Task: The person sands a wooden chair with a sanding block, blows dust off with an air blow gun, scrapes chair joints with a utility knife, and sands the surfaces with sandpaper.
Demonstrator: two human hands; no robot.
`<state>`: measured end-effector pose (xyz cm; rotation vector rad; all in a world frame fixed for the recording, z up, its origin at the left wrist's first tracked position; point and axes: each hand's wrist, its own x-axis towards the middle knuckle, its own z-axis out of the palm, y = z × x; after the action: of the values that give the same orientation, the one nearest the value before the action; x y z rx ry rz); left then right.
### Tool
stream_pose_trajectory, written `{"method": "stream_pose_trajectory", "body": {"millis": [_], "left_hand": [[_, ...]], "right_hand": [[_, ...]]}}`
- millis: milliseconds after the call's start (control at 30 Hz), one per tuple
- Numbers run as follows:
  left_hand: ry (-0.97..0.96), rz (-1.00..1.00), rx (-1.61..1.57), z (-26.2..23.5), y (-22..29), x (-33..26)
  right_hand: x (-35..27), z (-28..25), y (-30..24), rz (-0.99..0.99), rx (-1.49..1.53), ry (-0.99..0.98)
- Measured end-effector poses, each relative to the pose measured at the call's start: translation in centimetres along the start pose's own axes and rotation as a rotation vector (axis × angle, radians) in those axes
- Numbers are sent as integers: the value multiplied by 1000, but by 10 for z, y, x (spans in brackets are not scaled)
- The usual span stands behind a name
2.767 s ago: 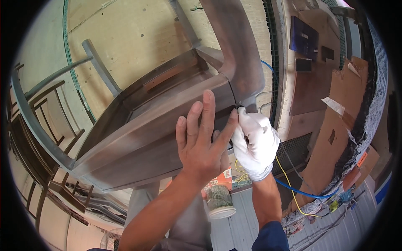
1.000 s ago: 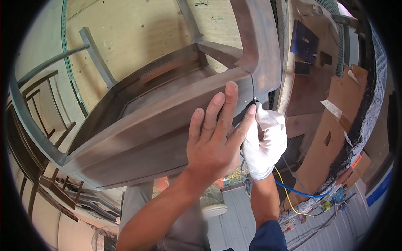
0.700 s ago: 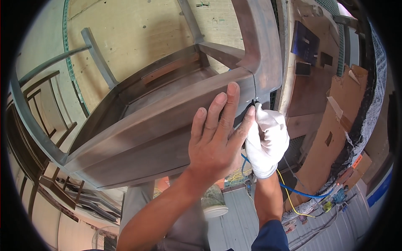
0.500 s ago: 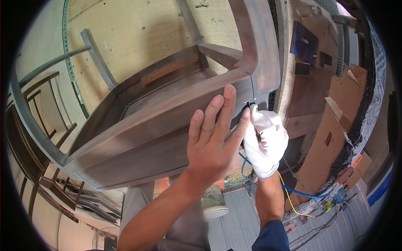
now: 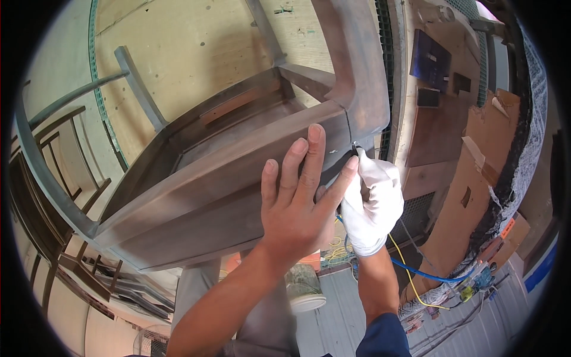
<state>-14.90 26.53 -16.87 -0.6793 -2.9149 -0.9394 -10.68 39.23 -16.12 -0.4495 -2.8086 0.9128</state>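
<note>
A dark-stained wooden chair [image 5: 226,160] lies tipped on its side on a plywood bench, its seat frame facing me. My bare left hand [image 5: 300,205] lies flat on the seat rail, fingers spread and pointing up toward the leg joint. My right hand [image 5: 372,199], in a white glove, is closed around a thin dark tool [image 5: 355,147]. Its tip touches the rail by the joint, beside my left forefinger.
A plywood panel [image 5: 196,53] lies under the chair. More chair frames [image 5: 53,178] stand at the left. Below are a pale tub [image 5: 303,288], my trouser leg, and blue and yellow cables [image 5: 416,271]. Brown cardboard [image 5: 476,178] and a dark panel [image 5: 433,59] are at the right.
Over the frames both hands slid up and to the right along the rail toward the leg joint. In the last second they have barely moved.
</note>
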Motion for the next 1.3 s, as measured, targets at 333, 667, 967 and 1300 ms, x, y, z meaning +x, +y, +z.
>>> {"method": "stream_pose_trajectory", "body": {"millis": [333,667,967,1300], "left_hand": [[-116,79,-98,-15,-17,-3],[-349,284,282,-50,-11,37],[-294,497,375,-53,-13,38],[-248,263,234,-113,-78,9]], "right_hand": [[-18,-14,-16,42,-20,33],[-126,-137,-39,543,-68,123],[-176,-338,70,791,-18,835],[-189,-454,191,697,-733,599]]}}
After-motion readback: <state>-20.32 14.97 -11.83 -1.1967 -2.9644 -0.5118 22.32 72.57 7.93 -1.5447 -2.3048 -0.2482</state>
